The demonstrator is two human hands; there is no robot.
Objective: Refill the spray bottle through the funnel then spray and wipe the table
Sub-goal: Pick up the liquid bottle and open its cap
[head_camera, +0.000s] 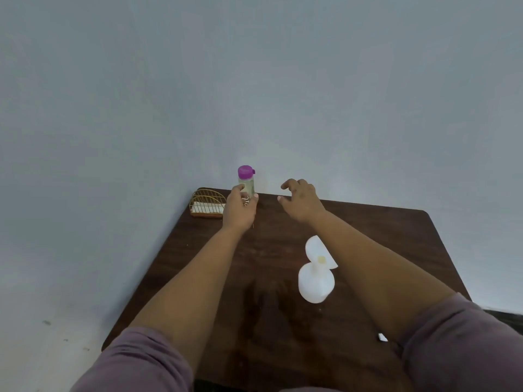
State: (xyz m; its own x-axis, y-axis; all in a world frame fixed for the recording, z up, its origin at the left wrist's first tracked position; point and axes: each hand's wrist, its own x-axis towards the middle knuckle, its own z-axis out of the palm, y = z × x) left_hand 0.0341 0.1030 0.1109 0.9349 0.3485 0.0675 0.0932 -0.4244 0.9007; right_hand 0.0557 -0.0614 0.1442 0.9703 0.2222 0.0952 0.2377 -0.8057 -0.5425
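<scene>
A clear bottle with a purple cap (pixel 246 179) stands at the far edge of the dark wooden table (pixel 382 236), near the wall. My left hand (pixel 239 206) grips its lower part, fingers curled round it. To the right of the bottle my right hand (pixel 301 200) hovers with its fingers loosely bent and holds nothing. Nearer to me a white spray bottle (pixel 315 282) stands on the table with a white funnel (pixel 315 248) at its neck, partly hidden behind my right forearm.
A gold wire holder (pixel 208 205) with white napkins sits at the table's far left corner, just left of my left hand. A small white object (pixel 382 337) lies by the table's right front. A grey wall rises behind; a damp dark patch marks the middle.
</scene>
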